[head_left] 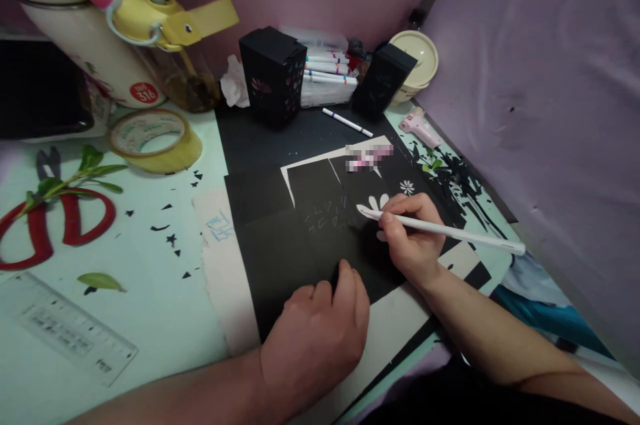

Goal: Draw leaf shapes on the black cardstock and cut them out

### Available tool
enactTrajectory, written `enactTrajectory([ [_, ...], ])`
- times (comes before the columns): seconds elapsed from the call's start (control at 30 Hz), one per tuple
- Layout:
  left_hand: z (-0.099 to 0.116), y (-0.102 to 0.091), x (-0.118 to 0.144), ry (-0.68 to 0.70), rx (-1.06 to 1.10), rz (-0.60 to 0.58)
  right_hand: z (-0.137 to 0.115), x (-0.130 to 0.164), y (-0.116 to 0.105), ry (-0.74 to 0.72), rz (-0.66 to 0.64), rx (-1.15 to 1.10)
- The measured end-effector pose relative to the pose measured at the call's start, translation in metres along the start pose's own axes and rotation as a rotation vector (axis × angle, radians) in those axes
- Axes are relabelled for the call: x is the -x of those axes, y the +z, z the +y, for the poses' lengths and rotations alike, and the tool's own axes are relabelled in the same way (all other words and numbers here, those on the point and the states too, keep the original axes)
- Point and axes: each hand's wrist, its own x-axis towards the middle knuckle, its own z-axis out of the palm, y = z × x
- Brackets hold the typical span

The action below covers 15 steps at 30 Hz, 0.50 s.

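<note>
My right hand [413, 235] pinches a slim white pen-shaped craft knife [465, 233], its narrow tip at a petal of the white flower cut-out [375, 205] in the black paper [280, 238]. A smaller white flower shape [407, 187] shows just beyond the knife. Near the paper's front edge, my left hand [325, 318] rests palm down with bent fingers, pressing on the sheet and holding no object. Faint pencil-like marks run across the middle of the black paper. Pale card lies under it.
Red-handled scissors [37, 238], a clear ruler [70, 328] and a tape roll [156, 141] lie at left. Two black boxes [273, 78] flank markers [327, 68] at the back. Black scraps [453, 178] and a pink tool [420, 126] lie right, beside a purple curtain [530, 78].
</note>
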Motion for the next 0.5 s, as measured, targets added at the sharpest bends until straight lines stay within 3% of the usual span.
enactTrajectory([
  [0.17,0.0010,-0.0051,-0.0019,0.086,0.087,0.064,-0.0022,-0.0004,-0.0013,-0.026,0.010,0.040],
  [0.5,0.0026,-0.0008,-0.0033,-0.034,0.005,0.033,-0.0006,0.0009,-0.0038,-0.039,0.009,0.124],
])
